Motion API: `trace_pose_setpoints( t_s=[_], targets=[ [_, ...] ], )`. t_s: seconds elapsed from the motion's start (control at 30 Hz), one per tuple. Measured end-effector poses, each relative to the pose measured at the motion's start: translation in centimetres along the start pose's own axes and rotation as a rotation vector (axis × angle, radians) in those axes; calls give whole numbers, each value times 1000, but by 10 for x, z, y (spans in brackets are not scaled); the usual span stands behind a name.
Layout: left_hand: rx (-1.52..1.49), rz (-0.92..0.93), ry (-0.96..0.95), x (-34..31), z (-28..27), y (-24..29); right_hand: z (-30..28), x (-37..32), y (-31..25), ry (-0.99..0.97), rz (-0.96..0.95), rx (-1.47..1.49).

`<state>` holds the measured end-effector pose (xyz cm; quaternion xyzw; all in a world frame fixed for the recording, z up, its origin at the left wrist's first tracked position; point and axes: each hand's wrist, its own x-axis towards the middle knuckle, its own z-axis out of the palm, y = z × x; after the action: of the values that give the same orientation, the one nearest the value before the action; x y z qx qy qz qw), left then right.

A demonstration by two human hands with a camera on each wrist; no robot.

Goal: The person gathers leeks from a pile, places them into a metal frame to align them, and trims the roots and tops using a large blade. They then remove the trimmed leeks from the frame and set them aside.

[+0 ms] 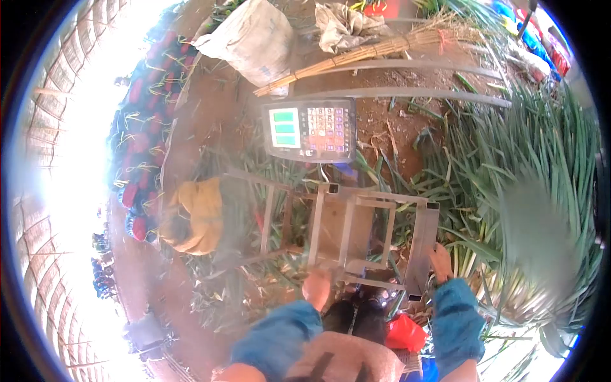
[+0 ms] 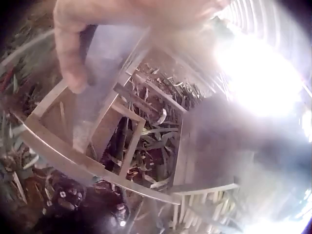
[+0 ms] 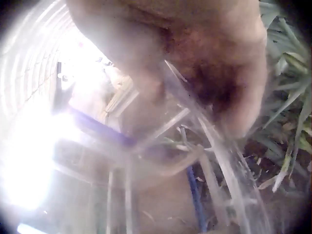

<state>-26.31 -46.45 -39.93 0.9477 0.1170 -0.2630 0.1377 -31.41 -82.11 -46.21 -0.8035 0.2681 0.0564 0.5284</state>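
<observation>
A metal frame [image 1: 349,239] of square bars lies over the ground before the person's feet. The left hand [image 1: 316,288] is at its near left part; in the left wrist view that hand [image 2: 117,19] grips a wide flat bar [image 2: 105,53], its thumb down one side. At the frame's right end the right hand [image 1: 440,262] holds the outer bar. Close up in the right wrist view, fingers of the right hand [image 3: 195,58] curl round the metal edge [image 3: 219,151]. Beyond the frame stands a scale display [image 1: 309,130] with green readouts and a keypad.
Long green onions [image 1: 528,146] are heaped along the right. A yellow sack [image 1: 202,216] stands at left, a white sack [image 1: 258,41] at the back, beside bundled sticks [image 1: 356,57] and metal rails. A red bag [image 1: 406,332] lies near the feet. Loose leaves litter the soil.
</observation>
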Motion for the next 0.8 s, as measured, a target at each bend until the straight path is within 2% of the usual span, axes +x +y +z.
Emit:
trace_pose_setpoints(
  t_s=[0.07,0.1,0.13,0.17,0.2,0.23,0.27,0.33,0.4,0.5,0.6,0.73,0.8],
  targets=[
    [-49,213,34,6,13,-29,-4,-32,-8,269,-16,-22],
    [-89,286,78,6,10,-33,-1,-62,11,264,20,-78],
    [-168,284,179,-6,-10,-22,3,-92,34,261,58,-133],
    [-248,279,274,-21,-33,-12,-1,-131,5,74,252,-198],
    [-270,350,246,-37,-55,-6,-2,-176,-21,-143,269,-376],
    [-291,422,223,-52,-80,-4,24,-235,23,-222,91,-311],
    [-308,497,201,-61,-99,-6,36,-274,11,-332,139,-259],
    [-285,533,-32,-82,-107,-28,55,-322,-34,-427,323,-173],
    [-196,611,-240,-95,-105,-52,74,-356,-57,-402,436,-141],
    [34,594,-422,-103,-83,-87,78,-371,-70,-365,488,-137],
    [164,668,-425,-95,-35,-131,71,-379,-77,-354,530,-121],
    [531,454,-609,-90,-9,-154,58,-400,-89,-367,600,-70],
    [545,352,-771,-87,-14,-164,46,-418,-98,-388,633,-25]
  ],
)
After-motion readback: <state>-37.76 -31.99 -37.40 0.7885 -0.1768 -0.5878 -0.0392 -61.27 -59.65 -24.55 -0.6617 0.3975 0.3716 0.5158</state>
